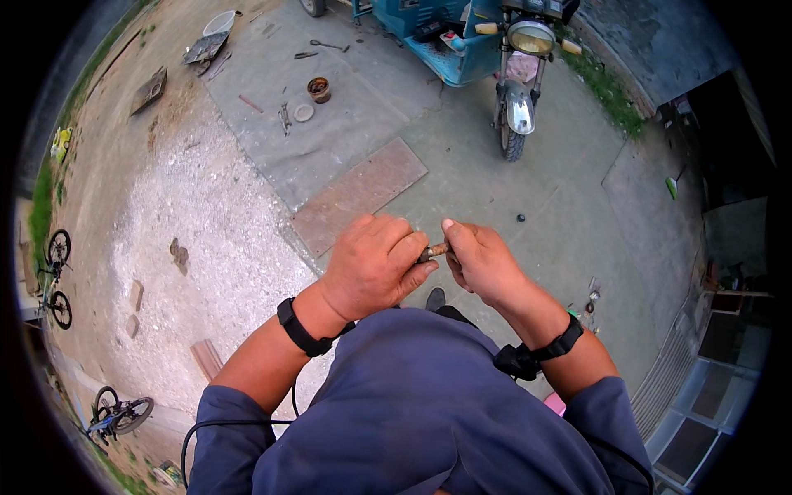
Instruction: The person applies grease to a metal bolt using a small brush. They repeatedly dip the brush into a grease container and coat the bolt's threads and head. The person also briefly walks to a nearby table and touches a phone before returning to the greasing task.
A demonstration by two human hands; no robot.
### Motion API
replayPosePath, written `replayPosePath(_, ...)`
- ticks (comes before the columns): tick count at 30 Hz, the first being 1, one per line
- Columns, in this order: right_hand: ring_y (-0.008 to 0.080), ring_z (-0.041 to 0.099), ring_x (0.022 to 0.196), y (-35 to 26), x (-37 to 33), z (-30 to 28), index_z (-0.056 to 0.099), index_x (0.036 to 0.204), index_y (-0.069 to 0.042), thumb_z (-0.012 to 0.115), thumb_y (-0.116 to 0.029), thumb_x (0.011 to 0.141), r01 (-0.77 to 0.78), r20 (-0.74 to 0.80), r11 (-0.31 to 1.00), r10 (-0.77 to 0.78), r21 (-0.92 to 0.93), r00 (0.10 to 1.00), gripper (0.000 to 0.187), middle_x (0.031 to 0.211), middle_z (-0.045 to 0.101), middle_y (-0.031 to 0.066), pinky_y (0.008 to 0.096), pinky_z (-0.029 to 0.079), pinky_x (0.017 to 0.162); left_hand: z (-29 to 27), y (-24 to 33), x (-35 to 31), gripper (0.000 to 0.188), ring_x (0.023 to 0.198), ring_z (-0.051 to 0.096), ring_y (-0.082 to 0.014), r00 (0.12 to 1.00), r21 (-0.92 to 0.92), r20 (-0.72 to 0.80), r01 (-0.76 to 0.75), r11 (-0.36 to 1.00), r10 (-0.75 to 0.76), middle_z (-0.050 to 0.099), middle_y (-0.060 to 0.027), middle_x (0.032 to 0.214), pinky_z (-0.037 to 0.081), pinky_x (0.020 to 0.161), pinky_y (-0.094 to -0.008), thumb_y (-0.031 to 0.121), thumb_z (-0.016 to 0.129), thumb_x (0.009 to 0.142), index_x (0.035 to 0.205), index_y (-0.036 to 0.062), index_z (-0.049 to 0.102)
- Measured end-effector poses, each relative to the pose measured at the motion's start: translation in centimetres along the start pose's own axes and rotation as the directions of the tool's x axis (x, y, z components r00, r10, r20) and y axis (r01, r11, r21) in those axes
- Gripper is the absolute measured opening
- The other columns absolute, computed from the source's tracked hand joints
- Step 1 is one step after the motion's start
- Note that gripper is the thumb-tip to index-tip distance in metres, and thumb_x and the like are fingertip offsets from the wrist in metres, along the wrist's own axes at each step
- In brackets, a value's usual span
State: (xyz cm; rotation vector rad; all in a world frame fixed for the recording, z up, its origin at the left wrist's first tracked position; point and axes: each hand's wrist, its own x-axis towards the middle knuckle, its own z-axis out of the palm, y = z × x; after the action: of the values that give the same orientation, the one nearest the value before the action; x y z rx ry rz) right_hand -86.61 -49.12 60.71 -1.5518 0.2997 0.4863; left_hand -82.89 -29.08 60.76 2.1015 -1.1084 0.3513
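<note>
In front of my chest, both hands meet on a small rod-like part (440, 249), brownish and rusty-looking, with a darker, thicker end. My left hand (375, 260) is closed around the dark end, its fingers curled and the thumb below. The other end sits in a pinch of my right hand (483, 257), thumb on top and fingers folded under. The fingers hide much of the part, so its exact kind cannot be made out. Both wrists wear black straps.
A blue cargo tricycle (445, 49) stands ahead, its front wheel toward me. A reddish board (360, 194) lies on the ground before me. Beyond it are a rusty can (318, 89), a round lid (304, 112) and scattered tools. Bicycles (120, 415) stand far left.
</note>
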Motion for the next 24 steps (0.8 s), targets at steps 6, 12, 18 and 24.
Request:
replayPosePath(6, 0.0104, 0.041, 0.057, 0.7, -1.1, -1.9, 0.051, 0.070, -0.003, 0.046, -0.034, 0.104, 0.129, -0.139, 0.991, -0.134, -0.043, 0.981, 0.046, 0.060, 0.048, 0.0007, 0.0313, 0.038, 0.054, 3.5, 1.2, 1.0, 0.023, 0.063, 0.053, -0.0278, 0.996, -0.158, -0.070, 0.049, 0.986, -0.061, 0.052, -0.0073, 0.075, 0.041, 0.057, -0.0390, 0.025, 0.070, 0.086, 0.092, 0.0070, 0.058)
replayPosePath(12, 0.0122, 0.043, 0.059, 2.6, -2.1, -6.6, 0.052, 0.072, -0.001, 0.047, -0.032, 0.104, 0.158, -0.225, 0.984, -0.174, -0.084, 0.959, 0.045, 0.061, 0.047, 0.0020, 0.0329, 0.040, 0.056, 7.3, 3.5, 3.8, 0.023, 0.061, 0.053, -0.0298, 0.992, -0.264, 0.011, 0.123, 0.957, -0.124, 0.053, -0.0088, 0.071, 0.042, 0.054, -0.0397, 0.024, 0.069, 0.089, 0.091, 0.0054, 0.057)
replayPosePath(18, 0.0136, 0.043, 0.059, 4.1, -2.9, -14.4, 0.052, 0.072, -0.001, 0.047, -0.030, 0.104, 0.163, -0.266, 0.987, -0.161, -0.014, 0.950, 0.044, 0.060, 0.047, 0.0042, 0.0337, 0.040, 0.057, 13.3, 6.2, 8.9, 0.019, 0.058, 0.052, -0.0305, 0.992, -0.282, 0.044, 0.122, 0.952, -0.115, 0.052, -0.0112, 0.069, 0.041, 0.052, -0.0389, 0.021, 0.065, 0.092, 0.089, 0.0038, 0.059)
replayPosePath(24, 0.0289, 0.049, 0.056, 4.4, -4.9, -25.7, 0.053, 0.073, 0.000, 0.049, -0.025, 0.101, 0.392, -0.333, 0.824, -0.535, -0.409, 0.777, 0.038, 0.062, 0.050, 0.0150, 0.0383, 0.041, 0.057, 21.8, 11.2, 15.4, 0.027, 0.058, 0.054, -0.0239, 0.852, -0.506, 0.324, 0.523, 0.686, -0.410, 0.056, -0.0095, 0.070, 0.044, 0.055, -0.0353, 0.029, 0.060, 0.097, 0.087, 0.0039, 0.059)
